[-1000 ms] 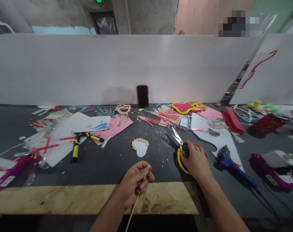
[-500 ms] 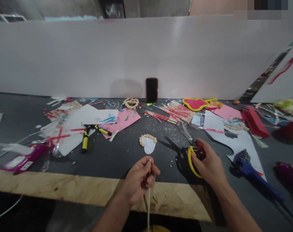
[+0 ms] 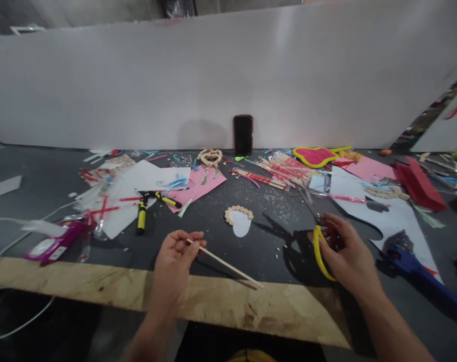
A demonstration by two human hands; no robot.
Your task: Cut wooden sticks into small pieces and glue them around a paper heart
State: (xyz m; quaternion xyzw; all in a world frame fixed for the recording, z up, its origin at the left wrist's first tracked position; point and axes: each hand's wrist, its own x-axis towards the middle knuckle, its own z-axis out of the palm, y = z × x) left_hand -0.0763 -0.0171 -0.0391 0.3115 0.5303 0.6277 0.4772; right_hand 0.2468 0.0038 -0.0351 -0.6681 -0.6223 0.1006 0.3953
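Note:
My left hand [image 3: 177, 256] pinches one end of a thin wooden stick [image 3: 228, 265], which slants down to the right over the table's wooden edge. In my right hand [image 3: 345, 251] are the scissors [image 3: 322, 251] with yellow and red handles, their blades slightly apart and pointing away from me. Between the hands, farther back, lies a white paper heart [image 3: 241, 224] with small beige pieces [image 3: 233, 210] along its upper left edge. Small pale crumbs are scattered near it.
Pliers [image 3: 141, 216] and a purple glue gun [image 3: 55, 244] lie left, a blue glue gun [image 3: 421, 271] right. Behind are wrapped chopsticks [image 3: 281, 168], pink paper [image 3: 213, 183], a beaded heart [image 3: 209, 158] and a phone [image 3: 243, 134] leaning on the white panel.
My left hand has moved left and turned the stick from upright to slanting rightward. My right hand keeps the scissors, now farther right in view. The camera view has shifted slightly.

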